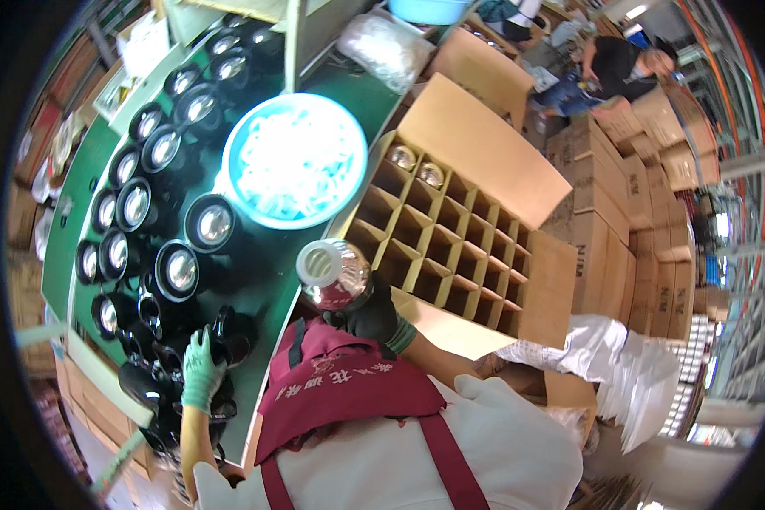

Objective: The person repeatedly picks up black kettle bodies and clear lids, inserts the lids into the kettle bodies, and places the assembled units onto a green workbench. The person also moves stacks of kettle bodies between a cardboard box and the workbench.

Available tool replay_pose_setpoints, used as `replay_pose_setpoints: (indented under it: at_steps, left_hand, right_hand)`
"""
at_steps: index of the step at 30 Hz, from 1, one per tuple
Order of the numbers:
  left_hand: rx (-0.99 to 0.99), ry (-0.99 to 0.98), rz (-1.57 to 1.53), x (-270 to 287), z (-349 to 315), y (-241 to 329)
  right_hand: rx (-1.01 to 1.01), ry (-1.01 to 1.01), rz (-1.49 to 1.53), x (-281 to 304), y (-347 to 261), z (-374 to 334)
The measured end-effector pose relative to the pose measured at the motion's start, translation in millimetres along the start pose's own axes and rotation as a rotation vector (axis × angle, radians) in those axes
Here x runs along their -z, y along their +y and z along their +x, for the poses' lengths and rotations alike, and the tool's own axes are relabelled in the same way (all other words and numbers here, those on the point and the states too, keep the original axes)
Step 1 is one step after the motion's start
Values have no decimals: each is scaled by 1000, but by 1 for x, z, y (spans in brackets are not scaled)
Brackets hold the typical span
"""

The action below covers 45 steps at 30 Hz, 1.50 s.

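My right hand (367, 316), in a dark glove, is closed around a shiny silver bottle (345, 285). The bottle is tilted, its white-rimmed mouth turned up and to the left, just above my apron. My left hand (202, 371), in a pale green glove, reaches among black jug-like pieces at the near left of the green table (268, 297). Its fingers rest against one black jug-like piece (232, 337); part of the grip is hidden. Farther along stand rows of black round vessels (178, 270) with silvery insides.
A blue basin (361, 157) heaped with bright white ring-like pieces stands on the table. To its right is an open carton (484, 327) with cardboard dividers, two silver bottles (431, 174) in its far corner. Stacked cartons (599, 212) and another person (625, 72) are beyond.
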<state>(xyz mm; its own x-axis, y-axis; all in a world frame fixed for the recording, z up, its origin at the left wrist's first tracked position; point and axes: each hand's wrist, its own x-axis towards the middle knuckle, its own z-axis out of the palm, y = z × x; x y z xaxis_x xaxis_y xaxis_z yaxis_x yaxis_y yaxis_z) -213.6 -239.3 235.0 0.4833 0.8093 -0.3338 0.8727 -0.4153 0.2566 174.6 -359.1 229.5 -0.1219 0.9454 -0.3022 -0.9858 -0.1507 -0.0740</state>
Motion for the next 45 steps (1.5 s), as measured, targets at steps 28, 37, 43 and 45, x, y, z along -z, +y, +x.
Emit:
replay_pose_setpoints:
  at_steps: [28, 37, 43, 45]
  left_hand:
    - [-420, -10, -842, 109, 40, 115]
    - [-266, 1, -988, 89, 39, 110]
    - [-135, 46, -1226, 20, 30, 63]
    - [-116, -129, -898, 33, 42, 38]
  right_hand:
    - [120, -180, -1093, -37, -33, -29]
    - [227, -3, -1137, -20, -16, -33]
    - [278, -40, -1466, -30, 27, 4]
    - [346, -23, -1494, -40, 29, 15]
